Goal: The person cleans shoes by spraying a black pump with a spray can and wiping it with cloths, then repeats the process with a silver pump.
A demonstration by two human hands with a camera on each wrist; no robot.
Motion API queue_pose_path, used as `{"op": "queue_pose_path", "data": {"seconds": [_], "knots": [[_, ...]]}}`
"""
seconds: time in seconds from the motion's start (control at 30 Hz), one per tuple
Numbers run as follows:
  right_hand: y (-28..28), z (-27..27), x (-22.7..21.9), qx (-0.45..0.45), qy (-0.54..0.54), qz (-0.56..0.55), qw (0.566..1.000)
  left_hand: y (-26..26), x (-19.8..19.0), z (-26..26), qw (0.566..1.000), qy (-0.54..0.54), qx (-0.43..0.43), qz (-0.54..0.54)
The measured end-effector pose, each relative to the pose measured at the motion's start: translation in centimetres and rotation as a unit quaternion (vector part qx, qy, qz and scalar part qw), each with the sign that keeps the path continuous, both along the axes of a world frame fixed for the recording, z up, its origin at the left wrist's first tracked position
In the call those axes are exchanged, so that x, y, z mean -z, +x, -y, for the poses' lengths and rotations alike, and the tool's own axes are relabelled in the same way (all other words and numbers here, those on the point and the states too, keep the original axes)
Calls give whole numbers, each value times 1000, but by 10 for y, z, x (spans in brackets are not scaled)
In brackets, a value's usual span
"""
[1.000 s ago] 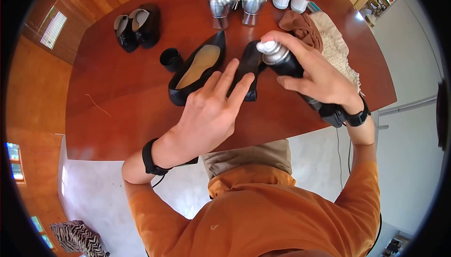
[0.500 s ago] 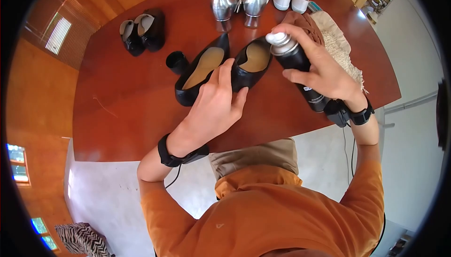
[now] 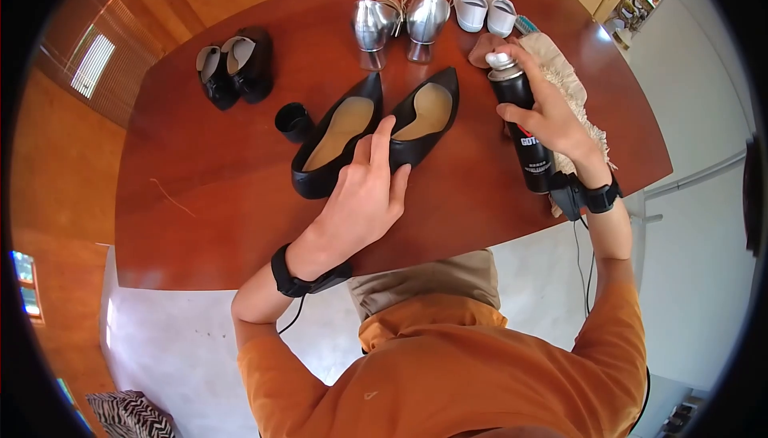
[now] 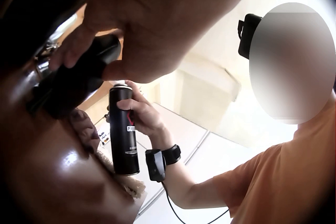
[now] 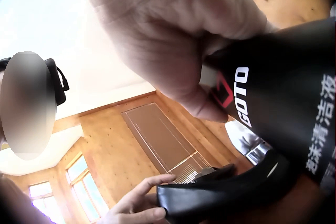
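Note:
My left hand (image 3: 360, 198) holds a black pointed flat shoe (image 3: 416, 152) by its heel, fingers at the near side and thumb at the back. In the right wrist view the thumb and fingers pinch that heel end. The matching black shoe (image 3: 314, 184) sits just left of it, toe pointing away. My right hand (image 3: 554, 118) grips a black spray can (image 3: 532, 150) with a silver top, index finger over the white nozzle (image 3: 501, 60). Held nearly upright, the can is to the right of the shoes. Its side reads GOTO in the right wrist view.
A black cap (image 3: 294, 123) stands left of the shoes. Farther back are silver heeled shoes (image 3: 374, 24), white shoes (image 3: 470, 11) and another black pair (image 3: 216, 78). A cream fringed cloth (image 3: 564, 62) and a brown cloth (image 3: 482, 48) lie behind the can.
The shoe in my left hand has turned so its insole faces up, and my left fingers have closed in on its heel. My right hand has drawn the can rightward, away from the shoe.

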State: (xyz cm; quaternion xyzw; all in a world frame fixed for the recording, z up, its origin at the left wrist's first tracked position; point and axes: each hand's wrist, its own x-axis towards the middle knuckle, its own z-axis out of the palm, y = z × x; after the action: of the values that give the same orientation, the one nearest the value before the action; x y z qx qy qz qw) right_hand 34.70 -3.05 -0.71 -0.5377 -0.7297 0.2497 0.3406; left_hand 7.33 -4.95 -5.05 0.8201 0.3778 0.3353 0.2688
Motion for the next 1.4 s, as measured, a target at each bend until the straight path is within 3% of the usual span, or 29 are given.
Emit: {"op": "queue_pose_path", "data": {"seconds": [0.03, 0.1, 0.17, 0.2, 0.27, 0.37, 0.47, 0.57, 0.63, 0.83, 0.97, 1.0, 1.17, 1.4], "knots": [[1, -3, 6, -12, 89, 50, 995, 0, 3, -2, 1000, 3, 2, 6], [3, -6, 9, 1, 78, 70, 994, -1, 3, -5, 1000, 5, 3, 14], [0, -7, 5, 10, -42, -16, 999, -2, -9, -6, 999, -34, -14, 39], [1, -10, 7, 10, -44, -15, 999, -3, -18, -4, 995, -73, -15, 69], [4, -17, 11, -2, 95, 121, 988, -6, -22, -3, 992, -87, -17, 90], [4, -16, 7, -10, 39, 71, 997, -11, -23, -4, 992, -57, -39, 108], [-2, -4, 3, 0, 63, 91, 994, -14, -33, -5, 982, -96, -47, 157], [-17, 14, -11, -31, -9, 9, 999, -13, -32, -10, 981, -95, -57, 162], [-28, 23, -14, -42, 44, 37, 997, -9, -28, -12, 981, -91, -53, 160], [-50, 43, -28, -79, -31, 11, 996, 1, -18, -15, 989, -50, -53, 132], [-45, 35, -21, -67, 24, 11, 997, 1, -16, -17, 989, -37, -51, 135], [-46, 36, -25, -72, -21, 17, 997, 1, -16, -18, 989, -36, -51, 136], [-57, 44, -29, -89, -32, 23, 995, 3, -21, -16, 989, -33, -52, 131], [-24, 30, -18, -38, 59, 51, 996, -4, -28, -8, 992, -42, -72, 97]]}}
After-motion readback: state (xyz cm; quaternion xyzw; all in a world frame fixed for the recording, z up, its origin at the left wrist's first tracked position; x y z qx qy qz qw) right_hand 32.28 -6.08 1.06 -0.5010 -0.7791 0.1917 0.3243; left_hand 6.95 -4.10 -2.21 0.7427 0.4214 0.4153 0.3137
